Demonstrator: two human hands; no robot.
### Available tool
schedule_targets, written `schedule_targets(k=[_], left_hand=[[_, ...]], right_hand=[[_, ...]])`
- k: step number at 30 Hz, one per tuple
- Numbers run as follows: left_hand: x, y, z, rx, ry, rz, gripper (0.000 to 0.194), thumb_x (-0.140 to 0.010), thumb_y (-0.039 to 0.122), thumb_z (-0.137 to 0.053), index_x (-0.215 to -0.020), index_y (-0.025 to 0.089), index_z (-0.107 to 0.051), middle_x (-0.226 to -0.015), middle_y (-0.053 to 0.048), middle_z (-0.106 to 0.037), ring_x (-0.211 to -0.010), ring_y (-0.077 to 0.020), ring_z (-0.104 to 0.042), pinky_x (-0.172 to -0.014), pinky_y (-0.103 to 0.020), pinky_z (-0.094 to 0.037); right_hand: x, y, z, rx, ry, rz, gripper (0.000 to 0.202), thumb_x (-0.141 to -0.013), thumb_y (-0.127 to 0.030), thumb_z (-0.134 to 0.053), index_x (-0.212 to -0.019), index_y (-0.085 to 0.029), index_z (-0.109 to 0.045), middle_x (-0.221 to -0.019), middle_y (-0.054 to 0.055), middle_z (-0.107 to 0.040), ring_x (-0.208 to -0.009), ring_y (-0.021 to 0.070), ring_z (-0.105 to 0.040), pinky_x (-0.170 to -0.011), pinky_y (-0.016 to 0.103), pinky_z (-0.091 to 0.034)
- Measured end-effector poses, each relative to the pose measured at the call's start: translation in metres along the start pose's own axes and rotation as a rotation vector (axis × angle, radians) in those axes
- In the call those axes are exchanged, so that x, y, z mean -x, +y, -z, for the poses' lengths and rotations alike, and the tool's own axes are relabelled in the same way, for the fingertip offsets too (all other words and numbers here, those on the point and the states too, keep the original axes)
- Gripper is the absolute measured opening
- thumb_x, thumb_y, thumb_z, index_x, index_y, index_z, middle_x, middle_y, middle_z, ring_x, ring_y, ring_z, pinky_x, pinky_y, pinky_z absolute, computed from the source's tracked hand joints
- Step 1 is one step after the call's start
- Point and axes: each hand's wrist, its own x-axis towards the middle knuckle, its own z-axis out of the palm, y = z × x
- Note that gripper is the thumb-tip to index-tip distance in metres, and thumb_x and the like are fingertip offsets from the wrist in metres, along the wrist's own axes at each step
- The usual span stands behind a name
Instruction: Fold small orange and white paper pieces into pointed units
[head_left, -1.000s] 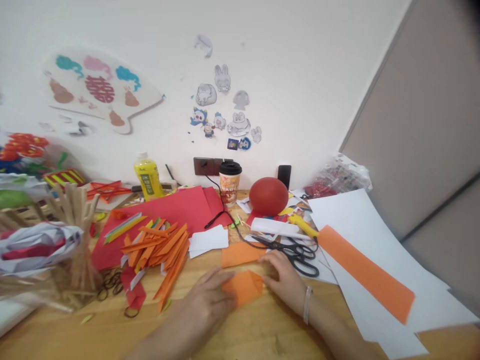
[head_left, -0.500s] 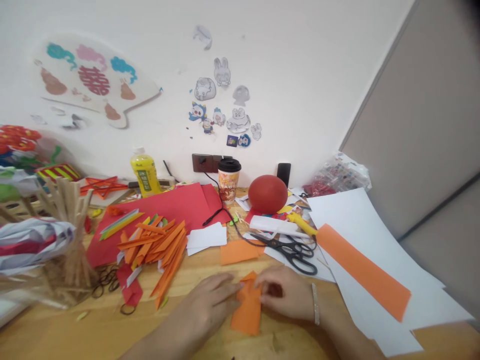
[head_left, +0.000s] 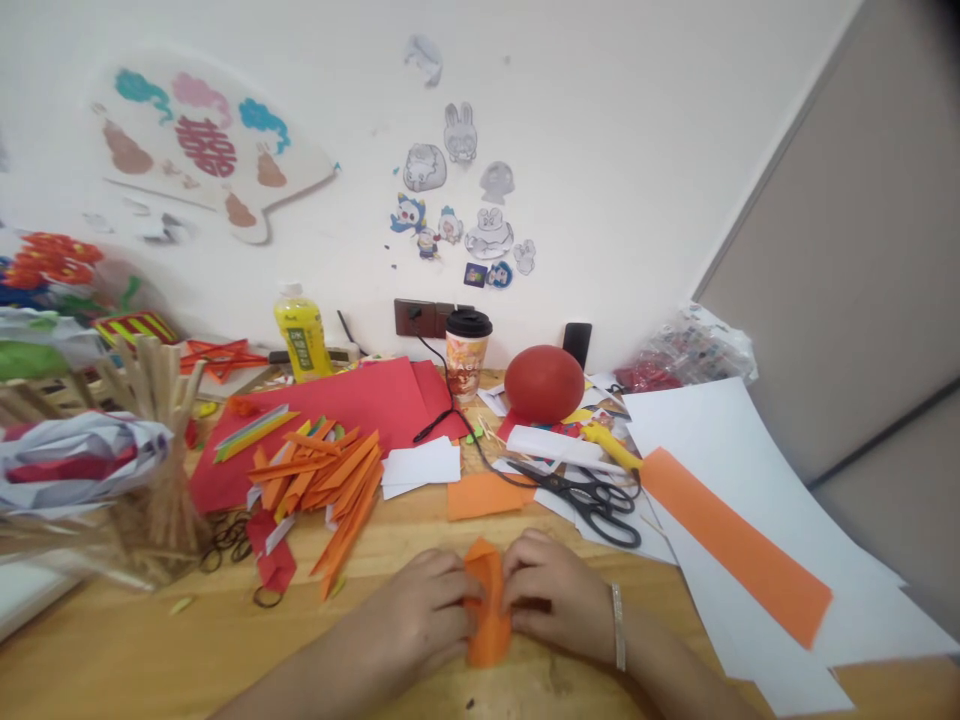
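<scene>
Between my two hands, near the front of the wooden table, is a small orange paper piece (head_left: 489,600), its long sides curling upward. My left hand (head_left: 431,610) pinches its left edge with bent fingers. On the opposite edge, my right hand (head_left: 555,595) has its fingers closed on the paper; a bracelet circles that wrist. The fingertips partly cover the paper's sides. Just beyond lies a flat orange paper rectangle (head_left: 487,496). To the left is a pile of folded orange paper strips (head_left: 337,475).
Black-handled scissors (head_left: 592,495) lie behind my right hand. A lidded paper cup (head_left: 466,365), a yellow drink bottle (head_left: 302,335) and a red balloon (head_left: 544,384) stand along the wall. White sheets (head_left: 697,440) and a long orange strip (head_left: 739,545) cover the right side. Wooden sticks (head_left: 161,440) are at left.
The orange paper was lying flatter and now its sides curl up, looking narrower. My hands have come closer together on it. The view has shifted slightly left.
</scene>
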Motion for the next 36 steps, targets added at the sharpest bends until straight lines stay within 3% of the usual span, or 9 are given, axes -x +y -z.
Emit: schedule_targets(k=[5, 8, 11, 18, 28, 30, 36], left_hand=[[0.002, -0.005, -0.005, -0.008, 0.038, 0.12, 0.019, -0.087, 0.013, -0.046, -0.078, 0.022, -0.061, -0.085, -0.003, -0.061, -0.078, -0.0161, -0.052, -0.072, -0.028, -0.04], [0.003, -0.007, -0.002, 0.04, -0.023, 0.095, 0.012, -0.086, 0.018, -0.052, -0.082, 0.022, -0.063, -0.086, -0.003, -0.062, -0.083, -0.0175, -0.052, -0.076, -0.029, -0.041], [0.002, -0.009, 0.002, 0.085, -0.072, 0.068, 0.012, -0.087, 0.024, -0.053, -0.085, 0.022, -0.064, -0.09, -0.004, -0.062, -0.086, -0.018, -0.052, -0.077, -0.029, -0.041], [0.003, -0.011, 0.003, 0.164, -0.124, 0.073, 0.013, -0.089, 0.026, -0.052, -0.084, 0.023, -0.064, -0.091, -0.004, -0.061, -0.089, -0.0175, -0.051, -0.082, -0.029, -0.039], [-0.002, -0.007, -0.008, 0.225, -0.047, 0.232, 0.01, -0.085, 0.018, -0.053, -0.08, 0.021, -0.06, -0.086, -0.002, -0.06, -0.086, -0.0178, -0.05, -0.081, -0.031, -0.037], [-0.003, -0.006, -0.014, 0.222, -0.019, 0.318, 0.007, -0.083, 0.018, -0.056, -0.076, 0.02, -0.058, -0.083, -0.002, -0.059, -0.084, -0.0184, -0.051, -0.078, -0.031, -0.038], [-0.008, 0.0, -0.026, 0.172, 0.07, 0.495, 0.012, -0.079, 0.014, -0.053, -0.069, 0.019, -0.054, -0.078, -0.003, -0.057, -0.081, -0.0189, -0.051, -0.073, -0.031, -0.039]], right_hand=[[-0.001, 0.004, -0.003, 0.092, 0.052, 0.039, 0.01, -0.08, -0.017, -0.059, -0.079, -0.023, -0.066, -0.082, 0.003, -0.062, -0.079, 0.0169, -0.052, -0.072, 0.031, -0.041], [-0.001, 0.005, -0.001, 0.074, 0.043, 0.036, 0.003, -0.076, -0.023, -0.067, -0.079, -0.023, -0.069, -0.08, 0.003, -0.059, -0.079, 0.0167, -0.052, -0.071, 0.029, -0.04], [0.0, 0.007, 0.001, 0.013, -0.001, 0.014, 0.011, -0.07, -0.031, -0.075, -0.078, -0.024, -0.071, -0.078, 0.001, -0.056, -0.078, 0.0156, -0.052, -0.072, 0.028, -0.04], [0.0, 0.012, 0.001, -0.068, -0.056, -0.041, 0.013, -0.066, -0.034, -0.077, -0.074, -0.025, -0.073, -0.078, -0.001, -0.053, -0.079, 0.0143, -0.053, -0.075, 0.027, -0.04], [-0.001, 0.018, -0.015, -0.2, 0.118, -0.067, 0.04, -0.071, -0.059, -0.063, -0.064, -0.021, -0.069, -0.064, 0.0, -0.059, -0.066, 0.014, -0.055, -0.067, 0.027, -0.038], [-0.003, 0.017, -0.016, -0.218, 0.136, -0.116, 0.036, -0.072, -0.055, -0.065, -0.063, -0.02, -0.068, -0.057, -0.001, -0.057, -0.06, 0.0132, -0.052, -0.062, 0.026, -0.037], [-0.007, 0.01, -0.017, -0.148, 0.162, -0.269, 0.014, -0.066, -0.02, -0.074, -0.057, -0.019, -0.062, -0.054, -0.005, -0.053, -0.058, 0.0124, -0.05, -0.06, 0.024, -0.036]])
